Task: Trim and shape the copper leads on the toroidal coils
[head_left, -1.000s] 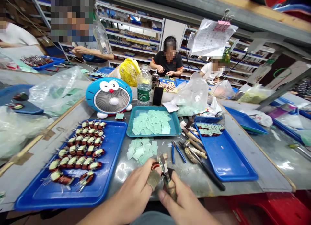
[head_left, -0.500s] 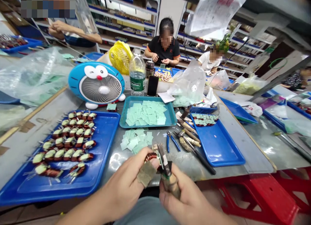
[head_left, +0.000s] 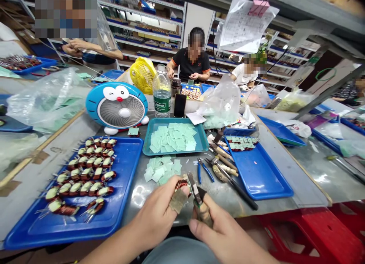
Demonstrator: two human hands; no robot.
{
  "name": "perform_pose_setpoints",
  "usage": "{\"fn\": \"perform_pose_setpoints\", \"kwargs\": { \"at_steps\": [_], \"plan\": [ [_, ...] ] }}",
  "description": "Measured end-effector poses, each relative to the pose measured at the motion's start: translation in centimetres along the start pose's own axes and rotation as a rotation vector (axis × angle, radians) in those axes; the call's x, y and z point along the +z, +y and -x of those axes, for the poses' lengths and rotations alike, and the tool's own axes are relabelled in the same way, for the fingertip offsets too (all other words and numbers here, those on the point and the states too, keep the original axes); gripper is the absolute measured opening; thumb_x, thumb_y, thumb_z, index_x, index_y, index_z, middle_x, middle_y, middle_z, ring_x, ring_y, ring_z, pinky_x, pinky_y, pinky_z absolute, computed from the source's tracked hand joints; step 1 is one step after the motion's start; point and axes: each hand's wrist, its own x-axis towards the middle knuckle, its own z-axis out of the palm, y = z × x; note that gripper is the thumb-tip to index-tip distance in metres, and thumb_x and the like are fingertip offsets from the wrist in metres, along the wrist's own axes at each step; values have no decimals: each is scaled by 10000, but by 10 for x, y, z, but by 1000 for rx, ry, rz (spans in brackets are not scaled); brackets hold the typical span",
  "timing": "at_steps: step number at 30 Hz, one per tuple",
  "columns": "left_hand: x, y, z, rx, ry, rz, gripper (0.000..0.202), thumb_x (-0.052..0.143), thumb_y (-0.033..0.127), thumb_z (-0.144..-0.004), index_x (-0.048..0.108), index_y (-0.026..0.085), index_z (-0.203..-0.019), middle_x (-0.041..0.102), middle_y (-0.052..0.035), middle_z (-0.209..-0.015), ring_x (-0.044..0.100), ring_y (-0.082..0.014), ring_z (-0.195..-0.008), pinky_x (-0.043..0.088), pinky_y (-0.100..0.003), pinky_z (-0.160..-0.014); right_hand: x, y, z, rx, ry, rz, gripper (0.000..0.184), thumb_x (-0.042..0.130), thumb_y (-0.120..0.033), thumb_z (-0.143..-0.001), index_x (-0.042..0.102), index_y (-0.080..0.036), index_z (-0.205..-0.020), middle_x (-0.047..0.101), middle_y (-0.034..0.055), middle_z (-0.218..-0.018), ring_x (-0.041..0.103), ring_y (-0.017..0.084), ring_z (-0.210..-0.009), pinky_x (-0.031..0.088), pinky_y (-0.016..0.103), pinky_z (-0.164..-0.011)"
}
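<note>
My left hand (head_left: 158, 207) is closed around a copper-wound coil (head_left: 181, 184), whose red-brown windings show above the fingers. A grey-brown patch of cloth or tape (head_left: 178, 201) covers the thumb of that hand. My right hand (head_left: 215, 222) grips pliers (head_left: 194, 190) by their wrapped handles. The metal jaws point up and away, right against the coil's right side; whether they bite on a wire I cannot make out. Beyond my hands lie loose pale green square sheets (head_left: 162, 169). More of these sheets (head_left: 173, 136) fill a teal tray (head_left: 147, 150).
On the left, a blue tray (head_left: 125, 173) holds rows of coils. At right are blue-handled cutters (head_left: 205, 169), a hammer (head_left: 236, 186) and another blue tray (head_left: 268, 176) with green-topped coils. A fan (head_left: 116, 106) and bottle (head_left: 162, 95) stand behind. Co-workers sit across the bench.
The camera view has tilted, so the bench sits slightly lower and further right in the picture. Both hands keep their hold on the coil and the pliers, with little visible movement.
</note>
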Motion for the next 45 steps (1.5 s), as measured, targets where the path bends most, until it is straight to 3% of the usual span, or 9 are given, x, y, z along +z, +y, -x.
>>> {"fn": "perform_pose_setpoints", "kwargs": {
  "at_steps": [8,13,17,22,27,32,37,41,45],
  "plan": [
    [9,-4,2,19,24,98,358,370,516,-1014,549,210,-967,632,-6,-864,570,-147,-801,405,-242,-733,1,8,9,46,16,18,338,612,-291,-924,561,-209,-1248,649,29,-1093,579,198,-1006,433,294,-908],
    [6,-4,5,4,59,105,368,349,516,-1024,544,210,-968,612,12,-837,535,-128,-767,385,-227,-708,-1,14,13,102,-38,73,191,604,-317,-924,573,-185,-1059,612,-4,-918,534,147,-825,406,243,-737],
    [7,-2,5,16,64,105,364,345,520,-1025,542,216,-992,606,17,-843,517,-123,-752,379,-228,-710,4,18,11,10,17,235,191,576,-241,-918,535,-204,-1102,637,22,-1020,572,177,-936,417,278,-842],
    [12,-6,5,20,87,79,387,315,533,-1026,530,212,-990,580,11,-819,504,-132,-738,370,-239,-702,12,31,7,-27,108,444,94,511,-237,-935,487,-204,-1020,615,30,-919,569,188,-813,404,305,-755],
    [11,-10,6,24,103,69,380,323,533,-1025,523,213,-976,579,12,-817,506,-131,-730,368,-240,-696,14,33,7,-72,97,423,130,533,-194,-914,465,-231,-1019,615,18,-987,596,186,-890,413,290,-785],
    [13,-6,3,45,149,50,389,317,535,-1024,527,215,-955,599,12,-814,528,-134,-728,367,-243,-696,21,35,3,-114,213,531,46,443,-204,-945,450,-222,-986,609,19,-866,590,194,-763,407,300,-693],
    [22,-11,2,-22,324,44,392,356,546,-1011,536,207,-928,610,0,-780,536,-149,-725,350,-249,-680,26,41,-10,-205,462,771,66,421,-167,-900,461,-219,-900,577,54,-830,565,248,-752,388,345,-664],
    [19,-19,1,-61,270,332,424,441,574,-978,611,187,-940,649,-30,-824,566,-151,-764,419,-241,-723,16,34,-12,-250,434,746,93,426,-217,-955,518,-206,-964,594,80,-933,578,258,-848,438,366,-727],
    [14,-21,-5,-149,201,950,410,545,529,-950,648,134,-913,680,-70,-884,617,-140,-760,490,-241,-714,-2,38,0,-74,399,376,263,484,-438,-1006,539,-201,-1108,647,63,-962,628,221,-889,505,323,-788]
  ]
}}
